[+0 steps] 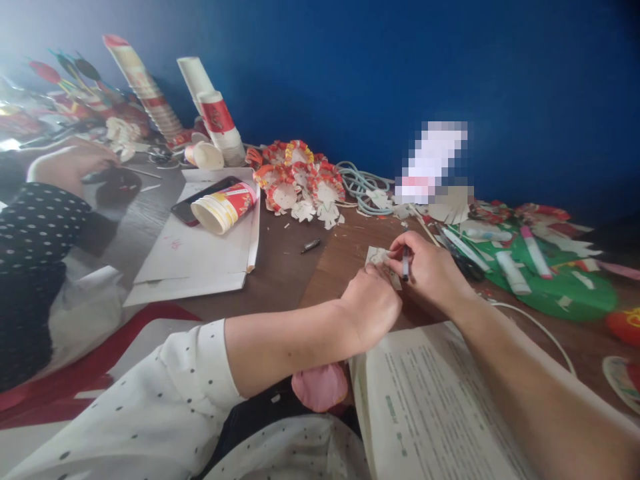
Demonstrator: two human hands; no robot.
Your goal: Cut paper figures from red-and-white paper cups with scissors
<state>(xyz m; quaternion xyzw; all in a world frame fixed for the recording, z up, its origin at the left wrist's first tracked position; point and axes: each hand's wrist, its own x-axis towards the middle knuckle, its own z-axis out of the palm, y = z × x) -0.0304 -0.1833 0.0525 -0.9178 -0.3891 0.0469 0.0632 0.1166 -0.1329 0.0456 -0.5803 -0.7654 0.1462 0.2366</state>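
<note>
Both my hands meet over a small piece of white card (374, 254) with dark drawn lines, on the brown table. My left hand (373, 303) is closed, its bent fingers at the card's near side; the fingertips are mostly hidden behind the hand. My right hand (430, 270) is closed around a black pen (405, 264) that stands nearly upright between its fingers, beside the card. Under my forearms lies an open book (425, 400) with printed text. A pink round thing (320, 388) shows below my left wrist.
Red paper-cup cutouts (300, 173) lie at the back. Left are stacked cups (220, 127), a phone (186, 208) and a paper sheet (200, 260). A dark marker (311, 246) lies nearer. Markers and scraps cover a green disc (575, 293). Another person's hand (75, 163) works at left.
</note>
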